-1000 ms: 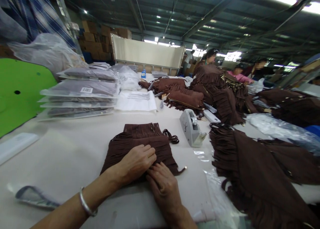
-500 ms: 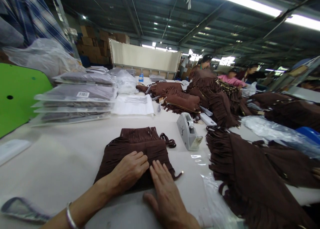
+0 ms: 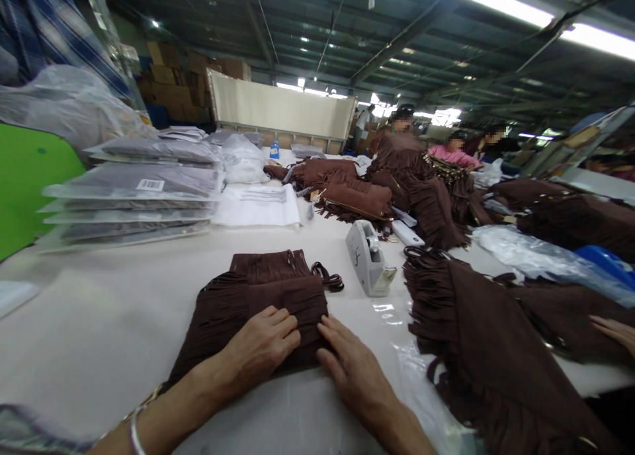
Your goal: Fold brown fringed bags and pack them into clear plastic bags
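Note:
A dark brown fringed bag lies folded on the white table in front of me. My left hand rests on it with the fingers curled into the fabric. At the bag's right edge, my right hand lies nearly flat, fingers stretched out and touching the fringe. Looped brown cords stick out at the bag's upper right. Some of the bag's lower part is hidden under my left forearm.
A grey tape dispenser stands beyond the bag. Stacked plastic-wrapped packages are at left. Brown fringed pieces and clear plastic lie at right, where another person's hand shows. More brown bags are heaped behind.
My right hand has slid right to the bag's edge. The bag's lower left spreads further out under my left forearm. Another person's hand reaches further in at right.

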Demonstrator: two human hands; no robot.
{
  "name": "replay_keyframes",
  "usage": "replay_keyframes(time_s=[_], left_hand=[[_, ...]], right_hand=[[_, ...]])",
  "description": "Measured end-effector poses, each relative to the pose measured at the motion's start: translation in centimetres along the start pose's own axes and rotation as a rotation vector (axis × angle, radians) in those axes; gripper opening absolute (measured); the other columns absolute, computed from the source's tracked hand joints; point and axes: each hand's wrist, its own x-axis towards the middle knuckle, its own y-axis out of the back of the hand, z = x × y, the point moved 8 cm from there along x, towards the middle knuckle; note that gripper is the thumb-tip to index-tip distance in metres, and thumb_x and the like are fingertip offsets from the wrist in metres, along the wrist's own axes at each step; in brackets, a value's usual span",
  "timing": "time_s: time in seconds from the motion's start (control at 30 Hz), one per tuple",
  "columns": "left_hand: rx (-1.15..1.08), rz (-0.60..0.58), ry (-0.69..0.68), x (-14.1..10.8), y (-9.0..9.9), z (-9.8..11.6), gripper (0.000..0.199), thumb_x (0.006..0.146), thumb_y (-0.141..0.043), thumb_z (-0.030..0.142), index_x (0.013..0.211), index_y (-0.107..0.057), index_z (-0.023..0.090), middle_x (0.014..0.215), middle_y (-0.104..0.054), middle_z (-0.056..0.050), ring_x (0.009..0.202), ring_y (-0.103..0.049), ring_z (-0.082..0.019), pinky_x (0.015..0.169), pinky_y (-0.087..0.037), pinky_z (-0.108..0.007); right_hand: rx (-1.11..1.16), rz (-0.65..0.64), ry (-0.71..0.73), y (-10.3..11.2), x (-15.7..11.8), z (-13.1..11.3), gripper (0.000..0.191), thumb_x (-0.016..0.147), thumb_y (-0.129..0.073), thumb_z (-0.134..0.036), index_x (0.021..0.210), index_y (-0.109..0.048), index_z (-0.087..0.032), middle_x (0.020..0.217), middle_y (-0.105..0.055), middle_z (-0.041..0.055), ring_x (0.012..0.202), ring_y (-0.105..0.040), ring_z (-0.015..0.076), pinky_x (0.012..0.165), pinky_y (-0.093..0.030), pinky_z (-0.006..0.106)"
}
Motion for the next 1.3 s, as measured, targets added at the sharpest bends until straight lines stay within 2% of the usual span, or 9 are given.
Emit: replay_keyframes(time_s=[0.2, 0.33, 0.43, 0.53, 0.6, 0.77, 0.9, 1.1, 1.3], left_hand=[[-0.061, -0.020, 0.003, -1.1, 0.2, 0.0, 0.012, 0.092, -0.056, 0.014, 0.081, -0.053, 0.019, 0.086, -0.060, -0.001, 0.079, -0.051, -0.018, 0.073, -0.037, -0.034], [-0.142, 0.007, 0.071, -1.2, 1.2, -0.4, 0.009, 0.092, -0.055, 0.020, 0.083, -0.055, 0.020, 0.085, -0.061, -0.001, 0.078, -0.052, -0.018, 0.074, -0.039, -0.034], [-0.172, 0.063, 0.134, 0.2, 2.0, -1.0, 0.010, 0.094, -0.051, 0.019, 0.086, -0.058, 0.020, 0.086, -0.064, -0.002, 0.079, -0.055, -0.019, 0.076, -0.043, -0.034], [-0.130, 0.134, 0.239, 2.4, 2.0, -2.3, 0.015, 0.095, -0.048, 0.019, 0.103, -0.061, 0.018, 0.108, -0.067, -0.006, 0.105, -0.058, -0.022, 0.094, -0.044, -0.036], [-0.065, 0.141, 0.316, 3.5, 1.0, -3.4, 0.034, 0.095, -0.052, 0.032, 0.125, -0.055, 0.015, 0.134, -0.057, -0.011, 0.129, -0.047, -0.026, 0.108, -0.037, -0.043], [-0.025, -0.124, 0.426, 4.1, -4.6, -5.5, 0.075, 0.090, -0.047, 0.064, 0.143, -0.043, 0.011, 0.150, -0.038, -0.018, 0.141, -0.033, -0.031, 0.115, -0.027, -0.052], [-0.060, -0.182, 0.453, 3.4, -6.0, -5.8, 0.079, 0.091, -0.039, 0.068, 0.145, -0.039, 0.012, 0.153, -0.033, -0.017, 0.143, -0.029, -0.030, 0.118, -0.022, -0.051], [-0.088, -0.139, 0.465, 3.5, -5.6, -5.6, 0.080, 0.090, -0.039, 0.069, 0.146, -0.038, 0.012, 0.152, -0.033, -0.016, 0.143, -0.029, -0.030, 0.118, -0.022, -0.050], [-0.066, -0.143, 0.564, 1.9, -3.8, -6.3, 0.086, 0.084, -0.055, 0.066, 0.144, -0.040, 0.007, 0.150, -0.036, -0.019, 0.141, -0.033, -0.032, 0.118, -0.025, -0.050]], right_hand=[[-0.094, -0.007, 0.083, -0.8, 0.6, -1.3, 0.045, 0.096, -0.048, -0.025, 0.140, -0.048, -0.016, 0.145, -0.049, 0.0116, 0.137, -0.042, 0.0242, 0.116, -0.029, 0.053], [-0.051, -0.231, 0.230, -3.0, 1.0, -4.5, 0.067, 0.088, -0.063, -0.039, 0.146, -0.040, -0.016, 0.152, -0.039, 0.0111, 0.143, -0.029, 0.0277, 0.119, -0.019, 0.053], [0.062, -0.299, 0.284, -3.4, 1.0, -5.9, 0.061, 0.087, -0.064, -0.042, 0.141, -0.047, -0.021, 0.145, -0.049, 0.0079, 0.138, -0.039, 0.0265, 0.120, -0.018, 0.050], [0.139, -0.064, 0.148, -0.5, 2.8, -2.9, 0.034, 0.096, -0.048, -0.028, 0.128, -0.058, -0.024, 0.125, -0.066, 0.0048, 0.118, -0.059, 0.0193, 0.108, -0.042, 0.037], [0.050, 0.091, 0.054, 1.7, 4.6, 0.3, 0.031, 0.095, -0.044, -0.020, 0.119, -0.063, -0.022, 0.116, -0.069, 0.0066, 0.109, -0.064, 0.0189, 0.098, -0.049, 0.033], [-0.320, 0.080, -0.086, 2.0, 9.5, 6.4, 0.049, 0.076, -0.058, -0.010, 0.125, -0.060, -0.013, 0.114, -0.066, 0.0131, 0.111, -0.059, 0.0255, 0.101, -0.045, 0.037], [-0.348, 0.112, -0.092, 1.4, 11.0, 7.3, 0.028, 0.079, -0.054, -0.010, 0.099, -0.072, -0.019, 0.094, -0.069, 0.0086, 0.098, -0.063, 0.0233, 0.092, -0.048, 0.033], [-0.296, 0.204, -0.001, 2.9, 11.0, 5.9, 0.035, 0.086, -0.046, -0.011, 0.113, -0.067, -0.018, 0.105, -0.070, 0.0090, 0.096, -0.067, 0.0223, 0.089, -0.052, 0.035], [-0.112, 0.173, 0.245, 1.3, 12.2, -0.2, 0.040, 0.089, -0.040, -0.008, 0.114, -0.067, -0.023, 0.113, -0.069, 0.0057, 0.107, -0.063, 0.0164, 0.099, -0.050, 0.031]])
